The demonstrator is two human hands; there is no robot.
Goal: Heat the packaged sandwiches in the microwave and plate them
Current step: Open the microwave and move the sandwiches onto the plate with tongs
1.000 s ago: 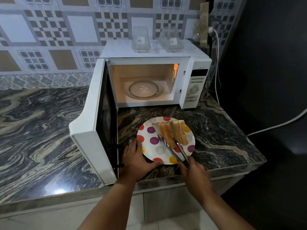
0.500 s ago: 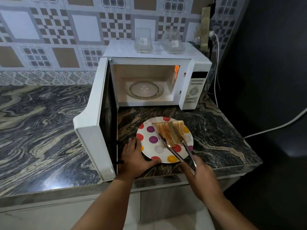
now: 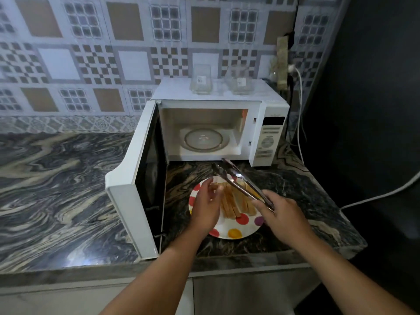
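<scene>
Toasted sandwich slices (image 3: 234, 202) stand on edge on a white plate with coloured dots (image 3: 236, 228) in front of the microwave (image 3: 268, 114). The microwave door (image 3: 134, 178) hangs wide open and only the glass turntable (image 3: 203, 139) lies inside. My left hand (image 3: 208, 204) hovers over the plate's left side, fingertips touching the far end of the slices. My right hand (image 3: 284, 214) grips metal tongs (image 3: 236, 178), whose tips point up toward the microwave's front edge, above the sandwiches and holding nothing.
Two clear empty containers (image 3: 201, 81) stand on top of the microwave. A marble counter (image 3: 56, 189) stretches left, its front edge just below the plate. A white cable (image 3: 300, 105) runs down the dark wall at the right.
My right hand has lifted the tongs off the sandwiches and swung their tips toward the microwave. My left hand has moved from the plate's rim up onto the slices.
</scene>
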